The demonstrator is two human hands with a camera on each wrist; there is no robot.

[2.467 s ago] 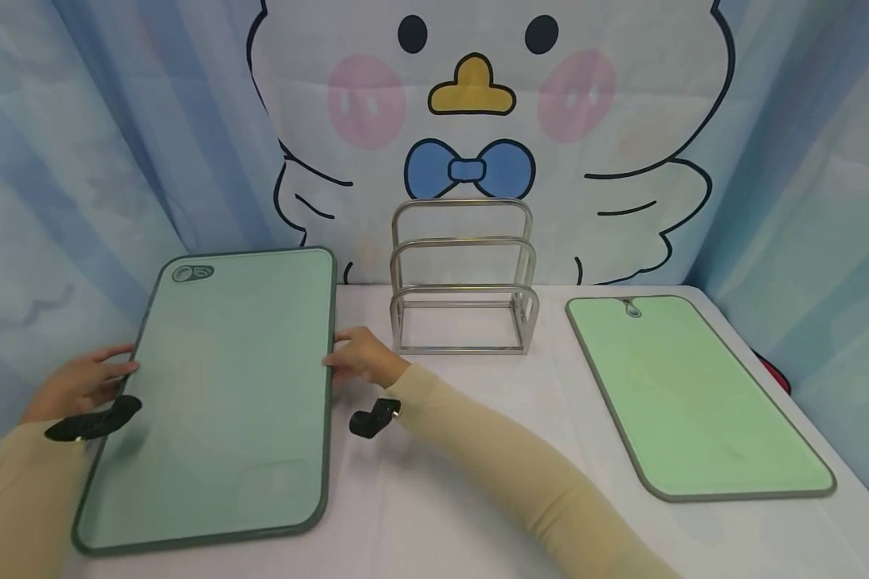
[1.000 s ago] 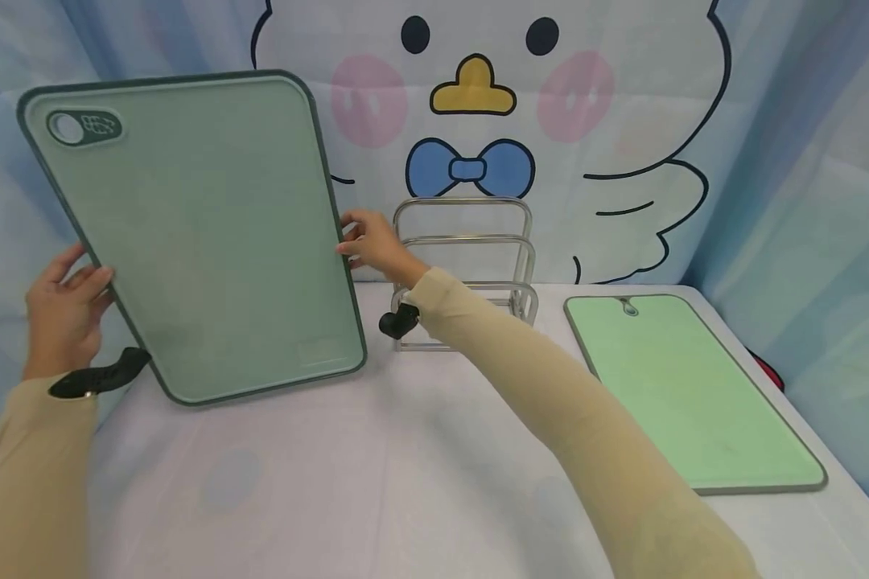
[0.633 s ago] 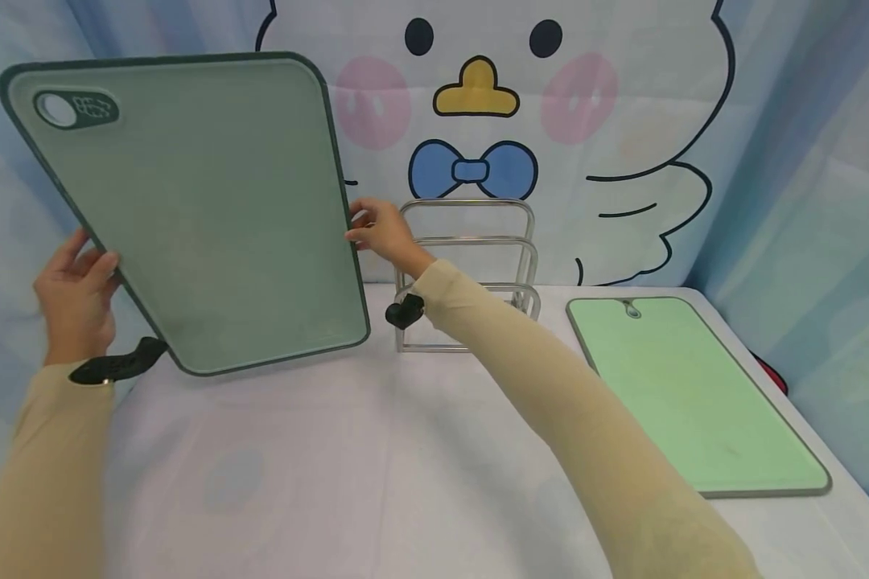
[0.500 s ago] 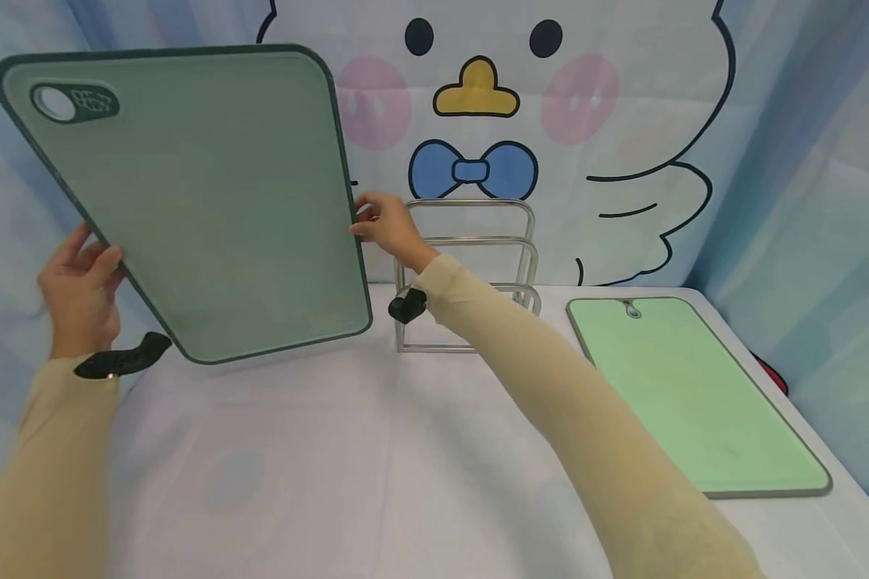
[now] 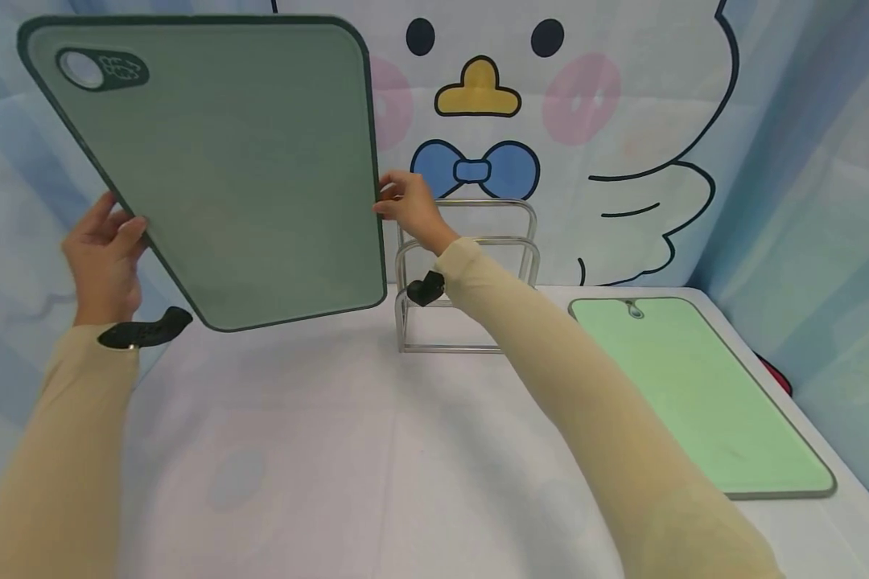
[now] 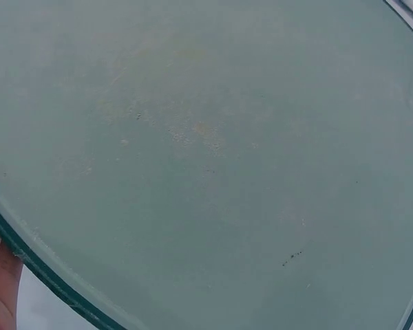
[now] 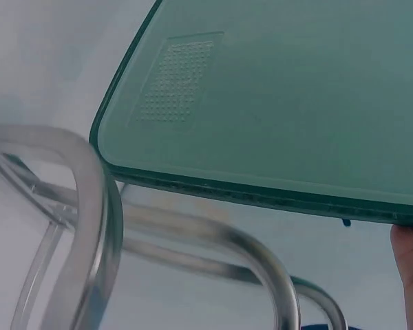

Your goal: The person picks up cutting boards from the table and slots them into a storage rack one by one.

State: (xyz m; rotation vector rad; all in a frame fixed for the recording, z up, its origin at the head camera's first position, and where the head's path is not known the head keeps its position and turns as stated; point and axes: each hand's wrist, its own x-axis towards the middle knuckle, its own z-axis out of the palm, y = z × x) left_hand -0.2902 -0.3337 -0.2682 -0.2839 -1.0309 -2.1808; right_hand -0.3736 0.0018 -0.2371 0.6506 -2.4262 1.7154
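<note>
Head view shows the board (image 5: 246,169) held up between the left hand (image 5: 109,257) and the right hand (image 5: 416,209), off the table (image 5: 319,466) below them; the left hand pinches one long edge, thumb on the near face and fingers round behind; the right hand pinches the opposite edge, fingers bent in close to the thumb; each grip is about as narrow as the rim it holds. The rack (image 5: 503,240) stands just beyond the right hand, partly covered by that wrist; farther out on the same side, well apart from both hands, the other board (image 5: 702,394) lies flat. The held one leans, its lower edge dipping toward the left hand; I'd raise that hand a little to level it, and let both move together so nothing twists. Right wrist view puts a corner very near the rack, touching or not I can't tell; I'd lift that corner well over the metal before any sideways shift, mind the right knuckles, and grip the rim firmly, since so broad a sheet could swing.
</note>
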